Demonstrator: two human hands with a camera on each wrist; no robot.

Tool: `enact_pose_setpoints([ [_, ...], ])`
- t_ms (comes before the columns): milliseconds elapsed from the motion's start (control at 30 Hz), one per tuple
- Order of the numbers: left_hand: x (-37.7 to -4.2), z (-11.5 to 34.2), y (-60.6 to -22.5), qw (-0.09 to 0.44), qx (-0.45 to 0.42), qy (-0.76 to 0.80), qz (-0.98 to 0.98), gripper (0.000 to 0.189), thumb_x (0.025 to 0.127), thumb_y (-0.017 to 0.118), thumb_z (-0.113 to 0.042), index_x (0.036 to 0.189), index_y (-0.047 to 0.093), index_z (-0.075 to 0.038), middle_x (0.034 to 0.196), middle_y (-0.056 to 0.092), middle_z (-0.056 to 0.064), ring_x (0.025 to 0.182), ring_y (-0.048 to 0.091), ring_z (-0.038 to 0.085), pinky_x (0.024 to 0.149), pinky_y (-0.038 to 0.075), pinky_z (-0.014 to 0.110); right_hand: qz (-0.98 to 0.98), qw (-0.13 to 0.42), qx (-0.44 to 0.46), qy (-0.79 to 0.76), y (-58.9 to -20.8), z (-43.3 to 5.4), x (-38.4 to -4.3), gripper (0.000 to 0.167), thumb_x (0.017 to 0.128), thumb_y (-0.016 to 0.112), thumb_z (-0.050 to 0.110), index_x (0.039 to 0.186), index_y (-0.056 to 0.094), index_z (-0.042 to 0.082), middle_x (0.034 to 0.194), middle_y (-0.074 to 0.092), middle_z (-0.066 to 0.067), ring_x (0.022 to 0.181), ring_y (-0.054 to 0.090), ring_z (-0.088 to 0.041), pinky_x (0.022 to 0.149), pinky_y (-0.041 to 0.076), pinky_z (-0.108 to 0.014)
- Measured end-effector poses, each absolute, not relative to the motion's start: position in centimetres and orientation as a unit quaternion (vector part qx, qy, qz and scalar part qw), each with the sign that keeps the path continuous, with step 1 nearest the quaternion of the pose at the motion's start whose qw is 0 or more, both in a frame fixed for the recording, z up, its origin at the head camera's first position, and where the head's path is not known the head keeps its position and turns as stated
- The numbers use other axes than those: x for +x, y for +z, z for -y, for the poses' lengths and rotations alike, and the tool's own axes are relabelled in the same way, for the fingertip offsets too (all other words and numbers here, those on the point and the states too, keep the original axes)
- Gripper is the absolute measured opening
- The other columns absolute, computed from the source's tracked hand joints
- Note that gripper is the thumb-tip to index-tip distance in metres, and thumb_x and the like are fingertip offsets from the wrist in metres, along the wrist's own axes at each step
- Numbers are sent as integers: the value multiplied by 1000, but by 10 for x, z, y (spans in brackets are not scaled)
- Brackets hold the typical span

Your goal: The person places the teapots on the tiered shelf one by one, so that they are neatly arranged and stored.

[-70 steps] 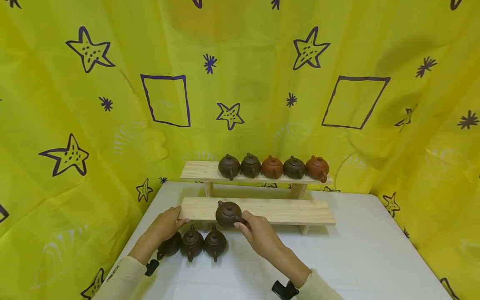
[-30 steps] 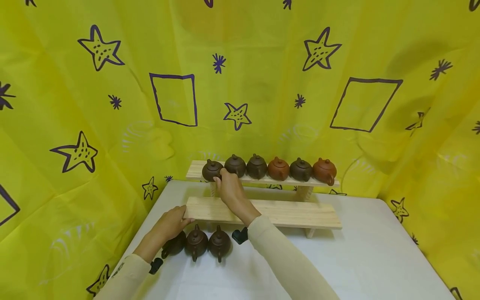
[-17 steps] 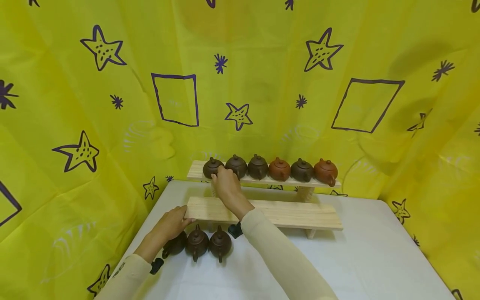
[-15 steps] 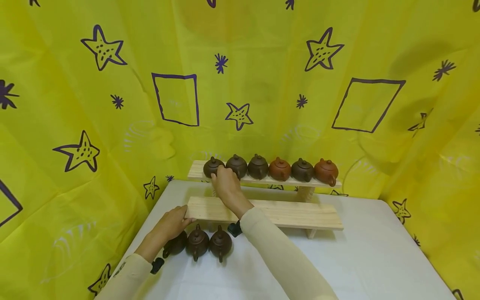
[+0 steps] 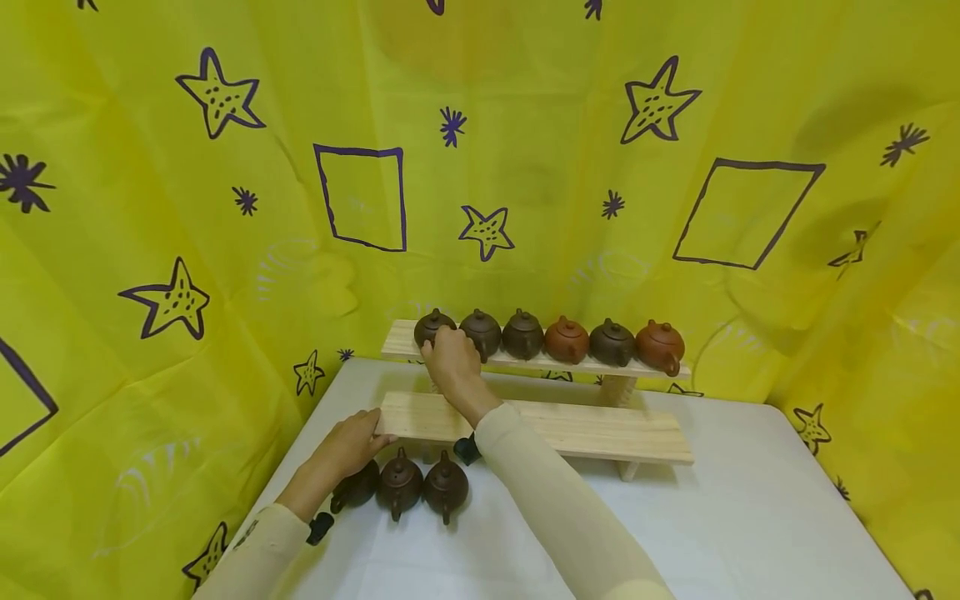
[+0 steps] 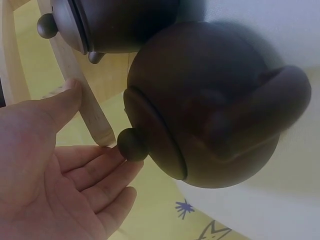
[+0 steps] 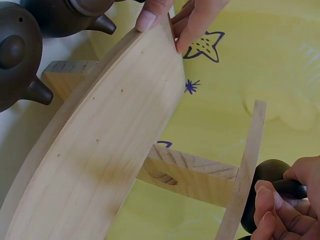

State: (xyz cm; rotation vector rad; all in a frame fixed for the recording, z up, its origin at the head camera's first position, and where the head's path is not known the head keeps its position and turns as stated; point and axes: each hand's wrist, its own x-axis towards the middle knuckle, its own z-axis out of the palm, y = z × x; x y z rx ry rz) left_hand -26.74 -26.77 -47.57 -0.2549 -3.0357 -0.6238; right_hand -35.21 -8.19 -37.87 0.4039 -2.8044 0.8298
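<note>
My right hand (image 5: 456, 362) pinches the handle of a dark brown teapot (image 5: 431, 324) at the left end of the upper wooden shelf (image 5: 402, 333). In the right wrist view the thumb and fingers close on its dark handle (image 7: 291, 188); much of its body is hidden. My left hand (image 5: 347, 443) grips the left end of the lower wooden shelf (image 5: 600, 431), thumb at the front edge. Close by its fingertips in the left wrist view is the lid knob of a dark teapot (image 6: 210, 100), one of three on the table in front.
Right of the held teapot, several teapots line the upper shelf, including a reddish one (image 5: 567, 340) and another at the end (image 5: 661, 344). Two more dark teapots, one in the middle (image 5: 401, 485) and one on the right (image 5: 446, 487), stand on the white table (image 5: 750, 500). Yellow curtains surround it.
My right hand has carried the dark teapot from over the lower shelf up to the left end of the upper shelf, then turned it slightly. My left hand keeps its grip on the lower shelf.
</note>
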Motion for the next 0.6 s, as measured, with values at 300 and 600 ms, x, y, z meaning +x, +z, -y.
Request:
enact_pose_setpoints([
  [300,-266,268,-474,15,-84,-197,977,36,101,72,-26,119,61,3,100,69,18,88,65,31,83,54,52,945,80,138,286,-375,74,-340,42,101,71,43,96,72,2,69,68,-7,56,65,-18,49,48,-29],
  [600,-267,269,-478,17,-89,-201,975,36,101,73,-26,120,61,1,103,70,19,93,68,33,84,54,54,942,33,217,256,-395,39,-305,55,101,73,39,59,49,13,53,35,6,47,36,-11,47,33,-26],
])
